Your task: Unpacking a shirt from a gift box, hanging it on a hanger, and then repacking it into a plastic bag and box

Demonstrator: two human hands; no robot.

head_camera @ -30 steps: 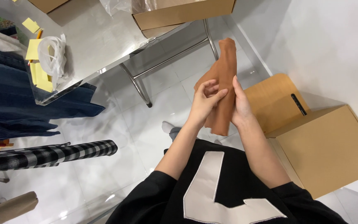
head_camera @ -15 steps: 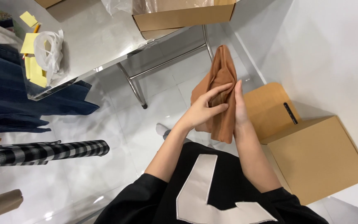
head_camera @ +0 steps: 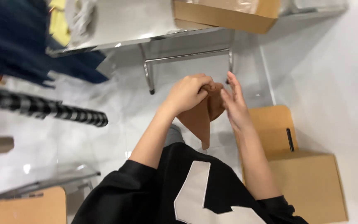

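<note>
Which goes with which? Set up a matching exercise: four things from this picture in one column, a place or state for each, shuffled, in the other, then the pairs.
Things:
1. brown cloth
2. checked roll
3. open box
4. closed box

Places or states:
A. on the steel table
B. on the floor at the right
C. held between the left hand and right hand
D. lying at the left

Pairs: 1-C, 2-D, 3-A, 4-B

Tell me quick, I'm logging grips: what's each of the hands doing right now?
Left hand: closed, gripping the top of the brown cloth.
Right hand: open, fingers straight, palm against the cloth's side.
</note>
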